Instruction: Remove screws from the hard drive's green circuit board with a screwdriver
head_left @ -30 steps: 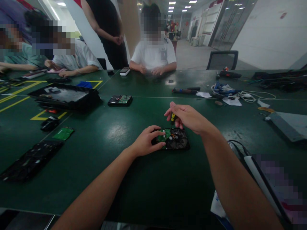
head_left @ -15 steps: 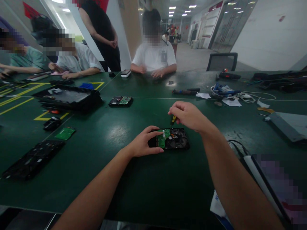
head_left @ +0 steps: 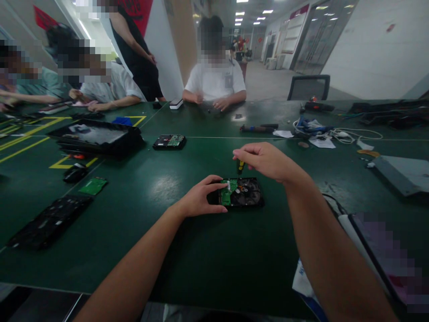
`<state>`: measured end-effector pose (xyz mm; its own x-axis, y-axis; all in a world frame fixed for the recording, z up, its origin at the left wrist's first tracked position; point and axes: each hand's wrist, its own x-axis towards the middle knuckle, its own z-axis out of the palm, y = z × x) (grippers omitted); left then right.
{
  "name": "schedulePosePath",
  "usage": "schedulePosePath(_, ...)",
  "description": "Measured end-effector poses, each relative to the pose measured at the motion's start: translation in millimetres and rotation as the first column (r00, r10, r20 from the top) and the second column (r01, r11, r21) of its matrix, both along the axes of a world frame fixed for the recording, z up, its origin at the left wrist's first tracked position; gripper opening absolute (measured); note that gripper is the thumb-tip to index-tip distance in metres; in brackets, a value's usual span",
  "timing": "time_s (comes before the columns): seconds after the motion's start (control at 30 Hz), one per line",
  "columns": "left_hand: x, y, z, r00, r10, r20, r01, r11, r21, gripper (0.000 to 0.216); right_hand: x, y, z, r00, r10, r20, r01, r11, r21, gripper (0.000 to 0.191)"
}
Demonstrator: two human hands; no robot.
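Observation:
A black hard drive [head_left: 251,193] with a green circuit board [head_left: 228,193] lies flat on the green table in front of me. My left hand [head_left: 205,197] grips its left end, thumb along the near edge and fingers over the far edge and the board. Above the drive's far edge, my right hand [head_left: 258,158] is closed around a yellow-and-black screwdriver [head_left: 241,166]. The screwdriver points down at the far edge, near the board's right side; whether its tip touches a screw is too small to tell.
Another hard drive [head_left: 169,141] lies farther back. To the left are a black tray [head_left: 97,136], a loose green board [head_left: 94,185] and a black drive casing [head_left: 50,221]. Tools [head_left: 258,128], cables [head_left: 311,127] and a grey metal box [head_left: 402,174] sit right. A person [head_left: 216,85] sits opposite.
My right hand has turned slightly about the screwdriver, its fingers shifting a little. The left hand keeps its hold on the drive. A standing person in the background has shifted left.

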<state>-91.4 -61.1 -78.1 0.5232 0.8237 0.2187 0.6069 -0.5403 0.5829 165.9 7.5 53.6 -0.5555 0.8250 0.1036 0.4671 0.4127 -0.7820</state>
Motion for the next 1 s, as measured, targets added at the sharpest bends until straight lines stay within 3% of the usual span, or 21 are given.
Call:
schedulePosePath(0.07,-0.6,0.2,0.5,1.000,-0.004,-0.006,0.004,1.000,-0.004,0.085,-1.4,2.2,-2.3,0.996,-0.074,0.042,0.069,0.992,0.109,0.034)
schedulePosePath(0.13,-1.3,0.4,1.5,1.000,-0.019,-0.020,0.019,1.000,-0.015,0.086,-3.6,1.9,-4.6,0.994,-0.106,0.031,0.101,0.987,0.121,0.029)
schedulePosePath(0.27,-1.6,0.1,4.0,0.998,-0.046,-0.051,0.044,0.999,-0.026,0.088,-8.3,-3.8,-6.7,0.994,-0.011,-0.105,0.005,0.998,-0.063,0.029)
schedulePosePath(0.37,-0.9,-0.5,4.6,0.999,-0.033,-0.040,0.032,0.999,-0.013,0.084,-10.5,-6.5,-6.8,0.975,0.047,-0.217,-0.099,0.967,-0.236,0.037)
schedulePosePath(0.47,-0.7,-1.0,3.6,0.999,-0.024,-0.036,0.023,1.000,-0.011,0.082,-10.3,-5.2,-7.0,0.965,0.045,-0.257,-0.123,0.947,-0.298,0.038)
schedulePosePath(0.53,-0.9,-0.9,2.4,0.999,-0.021,-0.035,0.021,1.000,-0.007,0.082,-9.1,-2.9,-7.3,0.970,0.047,-0.238,-0.111,0.958,-0.263,0.039)
schedulePosePath(0.63,-1.0,-0.3,1.4,0.999,-0.016,-0.029,0.016,1.000,-0.002,0.083,-7.5,0.5,-8.3,0.992,0.032,-0.125,-0.040,0.997,-0.059,0.037)
schedulePosePath(0.77,-0.1,0.0,4.4,0.998,-0.017,-0.054,0.016,0.999,-0.030,0.083,-8.0,2.5,-9.6,0.985,-0.173,0.005,0.169,0.970,0.177,0.033)
schedulePosePath(0.87,0.9,-1.1,8.0,0.997,-0.019,-0.078,0.015,0.999,-0.041,0.083,-8.8,1.7,-9.8,0.971,-0.238,-0.006,0.235,0.955,0.183,0.023)
schedulePosePath(1.0,2.3,-4.3,10.6,0.996,-0.032,-0.087,0.027,0.998,-0.054,0.086,-9.2,0.8,-11.1,0.989,-0.106,-0.101,0.109,0.994,0.025,0.033)
